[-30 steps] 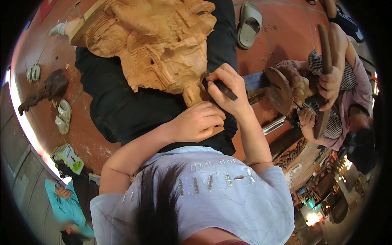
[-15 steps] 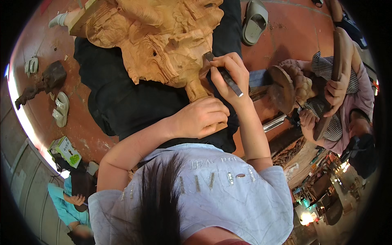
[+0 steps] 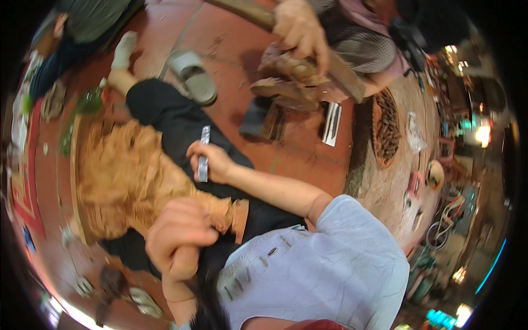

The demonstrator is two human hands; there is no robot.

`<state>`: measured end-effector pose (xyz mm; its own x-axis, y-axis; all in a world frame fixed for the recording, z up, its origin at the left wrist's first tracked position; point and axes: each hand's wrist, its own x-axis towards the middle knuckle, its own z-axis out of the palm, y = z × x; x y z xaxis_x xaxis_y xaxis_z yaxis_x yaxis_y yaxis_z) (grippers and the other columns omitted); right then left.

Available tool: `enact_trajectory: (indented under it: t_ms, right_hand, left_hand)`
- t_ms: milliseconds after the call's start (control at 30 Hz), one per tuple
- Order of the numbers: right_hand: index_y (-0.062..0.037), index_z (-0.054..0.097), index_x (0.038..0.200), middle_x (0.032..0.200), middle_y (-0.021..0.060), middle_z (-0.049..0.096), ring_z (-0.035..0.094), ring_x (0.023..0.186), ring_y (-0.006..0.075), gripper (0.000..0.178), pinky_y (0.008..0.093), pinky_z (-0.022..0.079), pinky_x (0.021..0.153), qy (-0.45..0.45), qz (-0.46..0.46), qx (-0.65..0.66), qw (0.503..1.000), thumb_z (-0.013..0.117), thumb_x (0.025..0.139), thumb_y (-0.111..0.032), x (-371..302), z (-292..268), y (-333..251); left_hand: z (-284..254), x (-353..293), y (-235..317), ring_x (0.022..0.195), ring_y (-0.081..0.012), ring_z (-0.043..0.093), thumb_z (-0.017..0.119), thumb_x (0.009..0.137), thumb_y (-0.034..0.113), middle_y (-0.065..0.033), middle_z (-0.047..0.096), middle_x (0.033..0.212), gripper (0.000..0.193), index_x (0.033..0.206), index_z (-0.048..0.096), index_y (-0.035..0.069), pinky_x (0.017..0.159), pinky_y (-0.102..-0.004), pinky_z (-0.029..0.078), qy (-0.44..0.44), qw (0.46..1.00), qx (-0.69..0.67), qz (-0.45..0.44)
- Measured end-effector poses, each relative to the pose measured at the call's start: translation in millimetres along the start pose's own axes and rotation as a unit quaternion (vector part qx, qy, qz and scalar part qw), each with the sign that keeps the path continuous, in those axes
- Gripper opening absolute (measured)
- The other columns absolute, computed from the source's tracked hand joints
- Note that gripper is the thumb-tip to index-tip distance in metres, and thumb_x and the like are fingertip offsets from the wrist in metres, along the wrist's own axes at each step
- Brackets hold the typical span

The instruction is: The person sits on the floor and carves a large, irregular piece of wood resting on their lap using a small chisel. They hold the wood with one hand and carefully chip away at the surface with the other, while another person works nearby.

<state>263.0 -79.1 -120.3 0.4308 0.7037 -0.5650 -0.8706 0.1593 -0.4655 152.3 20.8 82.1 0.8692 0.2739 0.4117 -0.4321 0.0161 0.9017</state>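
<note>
A large light-brown wood carving (image 3: 126,176), deeply carved, lies across my lap on black clothing (image 3: 170,118). Its narrow end, a small block (image 3: 240,220), points toward my shirt. My right hand (image 3: 219,163) is closed around a flat, shiny metal strip (image 3: 205,136), held beside the carving, off its surface. Raised over the carving's near side is my left hand (image 3: 179,234), blurred, with its fingers curled in; its palm is hidden, so I cannot see whether anything is inside.
At the top, another person's hand (image 3: 302,33) is over a brown carving (image 3: 294,74) beside a long wooden bar (image 3: 349,77). On the tiled floor lie a grey slipper (image 3: 195,82) and black-and-white strips (image 3: 331,124). An oval tray (image 3: 379,159) holds many brown pieces.
My view has swung to the right. My left hand has left the carving's narrow end and risen. My right hand has drawn the metal strip away from the carving.
</note>
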Motion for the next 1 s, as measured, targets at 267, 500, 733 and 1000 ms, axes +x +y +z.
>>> enact_trajectory:
  t_ms: [267,500,733,1000]
  right_hand:
    - [-0.0057,0.060,0.101,0.075,0.0043,0.058,0.057,0.066,0.0186,0.027,0.0329,0.048,0.063,-0.098,-0.032,-0.112,0.988,0.045,0.100,-0.028,28,-26,11]
    - [-0.0027,0.057,0.104,0.073,0.0007,0.052,0.052,0.065,0.0121,0.035,0.0289,0.044,0.061,-0.104,-0.028,-0.171,0.979,0.043,0.104,-0.034,20,-12,9]
    - [-0.0044,0.058,0.101,0.074,-0.0005,0.050,0.050,0.067,0.0108,0.031,0.0269,0.043,0.064,-0.059,-0.301,-0.421,0.853,0.044,0.104,-0.032,13,-7,6]
    - [-0.0090,0.057,0.094,0.092,0.0054,0.062,0.061,0.088,0.0207,0.022,0.0314,0.048,0.082,-0.079,-0.163,-0.386,0.904,0.046,0.103,-0.025,6,-1,-9]
  left_hand:
    - [46,47,-90,0.108,-0.0323,0.059,0.067,0.079,0.006,-0.0146,0.064,0.110,0.031,0.109,0.066,0.005,0.097,-0.0444,0.044,-0.319,0.796,0.489,-0.160]
    - [46,-18,-132,0.123,-0.0345,0.052,0.064,0.081,0.012,-0.0101,0.067,0.110,0.027,0.107,0.068,0.004,0.112,-0.0512,0.029,-0.217,0.863,0.448,-0.080]
    - [51,-11,-132,0.122,-0.0346,0.052,0.064,0.081,0.011,-0.0103,0.067,0.108,0.023,0.103,0.069,0.004,0.111,-0.0514,0.029,-0.199,0.869,0.446,-0.078]
    - [48,-15,-139,0.121,-0.0347,0.053,0.064,0.082,0.014,-0.0104,0.067,0.108,0.024,0.104,0.068,0.005,0.110,-0.0530,0.029,-0.183,0.873,0.446,-0.077]
